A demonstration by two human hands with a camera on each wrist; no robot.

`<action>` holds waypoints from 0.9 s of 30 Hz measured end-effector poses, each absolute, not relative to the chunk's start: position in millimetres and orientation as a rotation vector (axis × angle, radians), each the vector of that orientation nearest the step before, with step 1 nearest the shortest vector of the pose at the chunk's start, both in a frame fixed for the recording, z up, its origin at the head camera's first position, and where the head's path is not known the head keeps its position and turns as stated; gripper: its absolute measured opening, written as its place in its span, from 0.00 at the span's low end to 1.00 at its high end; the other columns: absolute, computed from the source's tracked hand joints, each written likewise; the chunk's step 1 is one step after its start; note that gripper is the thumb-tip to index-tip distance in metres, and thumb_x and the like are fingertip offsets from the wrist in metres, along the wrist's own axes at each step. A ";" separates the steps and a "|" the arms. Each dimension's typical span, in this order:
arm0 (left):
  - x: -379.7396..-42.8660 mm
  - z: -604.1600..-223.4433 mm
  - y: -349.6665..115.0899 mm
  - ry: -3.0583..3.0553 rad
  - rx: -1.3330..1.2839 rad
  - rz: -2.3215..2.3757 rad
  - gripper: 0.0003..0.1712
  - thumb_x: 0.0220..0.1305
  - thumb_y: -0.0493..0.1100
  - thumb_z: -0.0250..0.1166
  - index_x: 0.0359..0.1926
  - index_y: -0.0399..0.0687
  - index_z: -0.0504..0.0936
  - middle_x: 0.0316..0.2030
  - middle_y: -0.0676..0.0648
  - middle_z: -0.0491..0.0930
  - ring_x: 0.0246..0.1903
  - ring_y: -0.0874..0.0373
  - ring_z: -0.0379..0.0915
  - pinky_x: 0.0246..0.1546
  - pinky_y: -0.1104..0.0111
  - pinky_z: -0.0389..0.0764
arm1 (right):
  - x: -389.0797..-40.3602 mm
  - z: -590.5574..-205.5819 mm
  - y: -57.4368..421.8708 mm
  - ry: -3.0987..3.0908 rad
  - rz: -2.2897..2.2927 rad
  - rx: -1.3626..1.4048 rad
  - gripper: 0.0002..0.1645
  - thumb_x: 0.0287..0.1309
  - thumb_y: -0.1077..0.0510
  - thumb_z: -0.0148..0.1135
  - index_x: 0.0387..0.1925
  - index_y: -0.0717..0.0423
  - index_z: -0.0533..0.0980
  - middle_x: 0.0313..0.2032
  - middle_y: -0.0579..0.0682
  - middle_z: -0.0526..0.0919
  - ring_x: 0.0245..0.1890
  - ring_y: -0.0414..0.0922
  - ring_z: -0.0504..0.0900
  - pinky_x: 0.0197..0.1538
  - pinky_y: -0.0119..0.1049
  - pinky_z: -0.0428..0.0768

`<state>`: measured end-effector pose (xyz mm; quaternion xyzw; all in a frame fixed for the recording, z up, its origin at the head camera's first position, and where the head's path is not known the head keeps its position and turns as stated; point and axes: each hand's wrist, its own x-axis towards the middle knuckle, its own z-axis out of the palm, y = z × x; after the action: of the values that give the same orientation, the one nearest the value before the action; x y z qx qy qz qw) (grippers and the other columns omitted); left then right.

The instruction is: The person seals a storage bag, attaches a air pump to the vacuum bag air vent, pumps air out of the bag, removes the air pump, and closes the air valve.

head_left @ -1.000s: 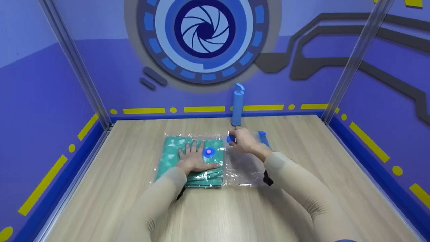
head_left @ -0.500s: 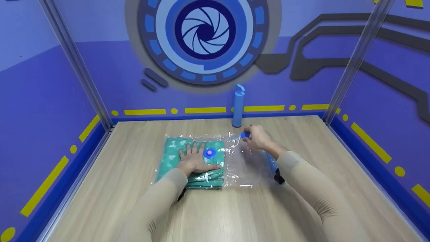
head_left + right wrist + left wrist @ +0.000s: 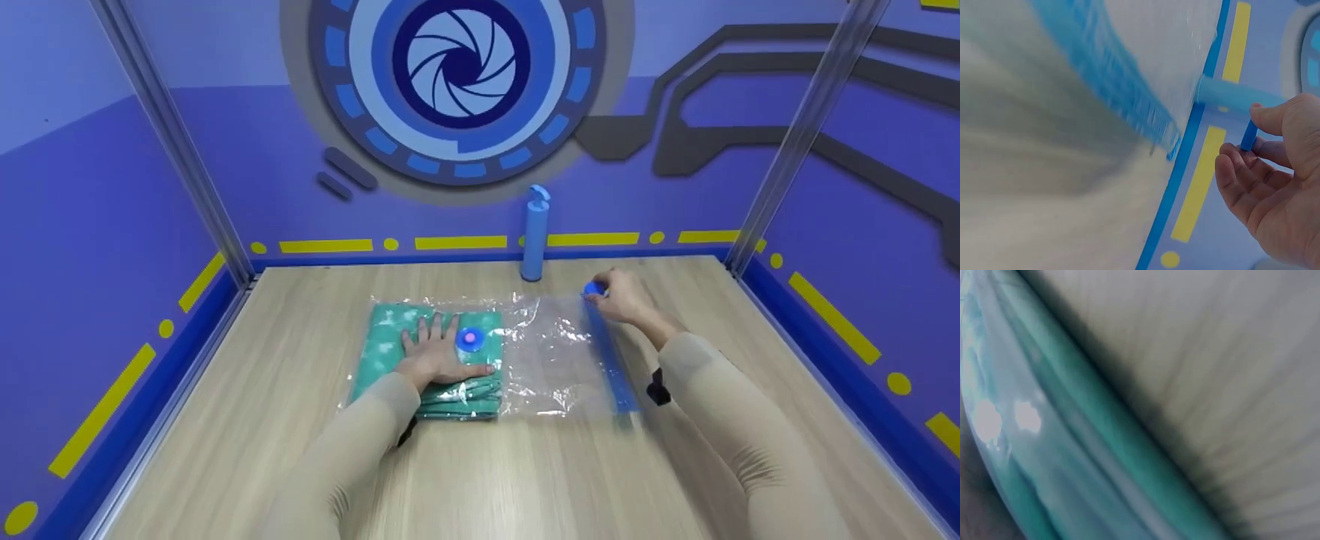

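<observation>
A clear vacuum storage bag (image 3: 551, 352) lies flat on the table with folded green-and-white cloth (image 3: 390, 337) in its left half. My left hand (image 3: 435, 358) rests palm down on the cloth part, fingers spread, beside a round blue valve with a pink centre (image 3: 470, 339). In the left wrist view, the cloth's folds (image 3: 1089, 399) show through the film. My right hand (image 3: 626, 295) pinches a small blue round cap (image 3: 594, 288) near the top of the bag's blue zip strip (image 3: 609, 356). The right wrist view shows that cap (image 3: 1249, 135) edge-on between thumb and fingers, apart from the strip (image 3: 1129, 90).
A blue hand pump (image 3: 534, 236) stands upright at the table's back edge, behind the bag. Purple-blue panels with yellow marks (image 3: 326, 246) enclose the back and sides. Metal posts (image 3: 180, 157) rise at the back corners.
My right hand has moved right with the blue cap, from over the bag's middle to the zip end. The zip strip now shows almost whole. My left hand has stayed in place.
</observation>
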<state>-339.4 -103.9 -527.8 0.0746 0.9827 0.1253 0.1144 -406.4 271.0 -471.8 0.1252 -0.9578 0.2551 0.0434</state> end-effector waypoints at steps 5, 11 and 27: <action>-337.0 -527.7 -104.0 2.889 0.219 0.360 0.78 0.59 0.93 0.61 0.94 0.57 0.41 0.93 0.37 0.37 0.92 0.28 0.31 0.88 0.26 0.38 | -406.3 -475.7 295.9 -2.980 0.762 0.290 0.26 0.79 0.57 0.64 0.68 0.72 0.80 0.61 0.72 0.86 0.63 0.68 0.86 0.69 0.65 0.85; -338.1 -527.2 -104.3 2.891 0.218 0.357 0.79 0.58 0.93 0.60 0.94 0.57 0.40 0.93 0.37 0.36 0.92 0.29 0.30 0.88 0.26 0.38 | -404.3 -479.2 321.3 -3.072 0.760 0.142 0.31 0.80 0.53 0.62 0.73 0.69 0.76 0.66 0.71 0.84 0.66 0.67 0.83 0.74 0.67 0.81; -338.9 -527.5 -104.9 2.891 0.219 0.385 0.79 0.58 0.93 0.60 0.94 0.56 0.41 0.93 0.36 0.37 0.92 0.28 0.30 0.88 0.25 0.38 | -395.7 -501.0 369.6 -3.244 0.752 -0.138 0.36 0.78 0.45 0.63 0.73 0.66 0.75 0.69 0.70 0.81 0.69 0.67 0.79 0.77 0.72 0.74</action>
<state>-338.9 -104.9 -527.5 0.0745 0.9827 0.1308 0.1083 -395.7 369.6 -501.0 -0.0413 -0.9689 0.2246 -0.0954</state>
